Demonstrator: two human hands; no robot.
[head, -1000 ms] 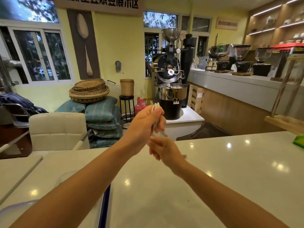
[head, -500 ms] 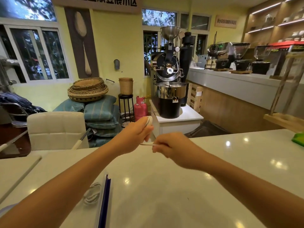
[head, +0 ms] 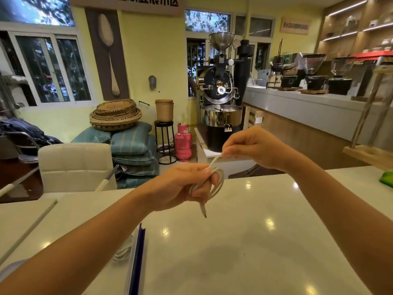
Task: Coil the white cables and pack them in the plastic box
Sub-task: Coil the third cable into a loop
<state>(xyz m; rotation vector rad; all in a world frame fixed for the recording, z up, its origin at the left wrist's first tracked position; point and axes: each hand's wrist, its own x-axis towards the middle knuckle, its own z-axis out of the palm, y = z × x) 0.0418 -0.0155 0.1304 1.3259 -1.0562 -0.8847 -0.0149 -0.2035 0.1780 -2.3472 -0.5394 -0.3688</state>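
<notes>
The left hand (head: 180, 186) is closed around a small coil of white cable (head: 215, 182), held in the air above the white bench (head: 244, 241). Its fingers (head: 204, 188) are curled tight over the loops, and one plug end (head: 203, 209) hangs down below the fist. Up and to the right of the coil, the right hand (head: 253, 147) pinches the cable's free tail between thumb and fingertips, nearly shut, with a short stretch of cable running taut between the two hands.

The tail looks short, so it could slip from the pinch. If the left hand's hold eases while the tail is wrapped, the loops could spring open and undo the coil.

Down and to the left of the coil, the clear plastic box (head: 131, 252) is cut off by the frame's lower edge and by the left forearm. Only a wall edge and a dark blue strip show. A second white cable (head: 124, 250) seems to lie coiled inside it, though this is hard to make out through the plastic.
</notes>
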